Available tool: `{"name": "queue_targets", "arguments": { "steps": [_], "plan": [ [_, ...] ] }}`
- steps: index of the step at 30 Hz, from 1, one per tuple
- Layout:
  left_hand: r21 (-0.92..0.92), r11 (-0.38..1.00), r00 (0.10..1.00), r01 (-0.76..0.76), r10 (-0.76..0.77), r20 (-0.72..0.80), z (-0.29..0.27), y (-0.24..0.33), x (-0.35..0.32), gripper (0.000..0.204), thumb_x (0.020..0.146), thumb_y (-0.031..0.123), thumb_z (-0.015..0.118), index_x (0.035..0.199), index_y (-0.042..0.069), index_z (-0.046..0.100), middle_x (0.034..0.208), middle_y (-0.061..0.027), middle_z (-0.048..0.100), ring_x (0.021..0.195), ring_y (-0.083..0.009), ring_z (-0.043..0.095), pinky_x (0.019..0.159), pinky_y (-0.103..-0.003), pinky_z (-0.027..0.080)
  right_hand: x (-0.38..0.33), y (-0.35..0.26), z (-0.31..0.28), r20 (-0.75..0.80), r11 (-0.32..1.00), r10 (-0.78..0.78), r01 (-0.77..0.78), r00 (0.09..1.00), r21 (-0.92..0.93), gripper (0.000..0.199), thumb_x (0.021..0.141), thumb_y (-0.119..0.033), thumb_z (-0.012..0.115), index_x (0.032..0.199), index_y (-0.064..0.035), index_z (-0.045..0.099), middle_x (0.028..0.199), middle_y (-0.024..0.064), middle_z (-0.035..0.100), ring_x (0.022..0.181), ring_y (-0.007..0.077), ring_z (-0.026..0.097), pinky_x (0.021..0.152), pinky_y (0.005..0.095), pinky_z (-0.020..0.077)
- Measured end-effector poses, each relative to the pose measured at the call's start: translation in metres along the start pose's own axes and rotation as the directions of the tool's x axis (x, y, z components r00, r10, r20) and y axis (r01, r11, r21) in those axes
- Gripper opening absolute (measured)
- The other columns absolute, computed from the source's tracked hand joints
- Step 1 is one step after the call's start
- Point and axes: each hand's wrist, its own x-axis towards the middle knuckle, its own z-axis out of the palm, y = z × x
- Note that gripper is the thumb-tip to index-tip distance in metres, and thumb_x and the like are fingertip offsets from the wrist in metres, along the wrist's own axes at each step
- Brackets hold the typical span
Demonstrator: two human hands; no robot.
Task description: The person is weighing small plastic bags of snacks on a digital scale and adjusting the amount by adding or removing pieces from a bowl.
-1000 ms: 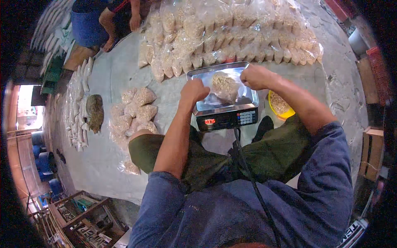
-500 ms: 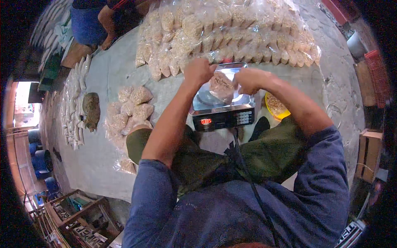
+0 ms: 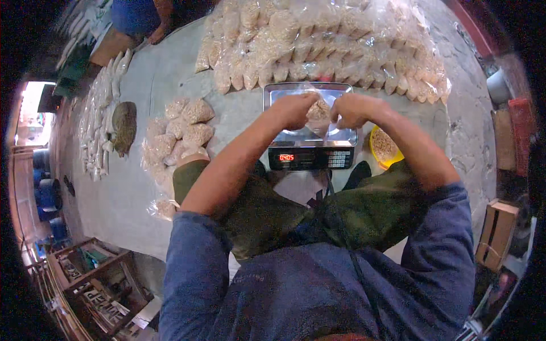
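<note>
Both hands, left hand (image 3: 294,111) and right hand (image 3: 351,109), had fingers pinched shut on the small clear grain-filled plastic bag (image 3: 318,111) over the steel-topped digital scale (image 3: 284,94), probably mid-weighing, sealing likely next.

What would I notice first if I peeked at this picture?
Two hands, the left hand and right hand, pinch a small clear bag of grain over a metal scale in the middle. Behind it, rows of filled bags cover the floor, and a yellow bowl sits at the right.
</note>
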Motion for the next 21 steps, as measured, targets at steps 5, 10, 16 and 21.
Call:
{"name": "queue_targets", "arguments": {
  "steps": [5,10,16,21],
  "plan": [
    [0.299,0.950,0.918,0.092,-0.197,0.345,-0.003,0.001,0.000,0.017,0.077,0.007,0.061,0.091,0.005,0.070,0.097,-0.0198,0.069,0.091,-0.0371,0.068,0.077,-0.046,0.055,-0.004,0.005,-0.005,-0.196,0.999,-0.036,0.033,0.980,-0.019,0.042,0.076,-0.012,0.059,0.117,-0.0133,0.067,0.105,0.0177,0.069,0.093,0.0350,0.068,0.084,0.0434,0.0534],
    [0.264,0.960,0.899,0.093,-0.195,0.392,-0.018,0.008,-0.014,0.016,0.075,0.005,0.061,0.087,0.005,0.071,0.093,-0.0197,0.070,0.089,-0.0372,0.068,0.075,-0.047,0.055,-0.010,-0.009,-0.020,-0.040,0.955,0.210,-0.214,0.977,-0.204,0.041,0.074,-0.008,0.057,0.112,-0.0123,0.068,0.105,0.0172,0.069,0.099,0.0338,0.067,0.087,0.0445,0.0526],
    [0.244,0.966,0.932,0.086,-0.164,0.322,-0.061,0.026,-0.022,0.018,0.073,0.005,0.061,0.088,0.004,0.071,0.092,-0.0203,0.069,0.088,-0.0377,0.068,0.075,-0.047,0.055,-0.015,0.002,-0.023,-0.120,0.983,0.129,-0.142,0.984,-0.113,0.024,0.072,-0.009,0.062,0.093,-0.0056,0.073,0.097,0.0176,0.071,0.091,0.0344,0.069,0.075,0.0459,0.0558],
    [0.281,0.933,0.925,0.227,-0.297,0.237,-0.113,0.036,-0.029,0.024,0.081,0.021,0.068,0.100,0.006,0.066,0.098,-0.0185,0.068,0.094,-0.0391,0.065,0.079,-0.048,0.053,-0.027,-0.006,-0.035,-0.206,1.000,-0.009,0.006,0.979,-0.016,0.028,0.075,-0.013,0.059,0.101,-0.0080,0.069,0.098,0.0175,0.069,0.095,0.0365,0.065,0.084,0.0444,0.0510]
  ]
}}
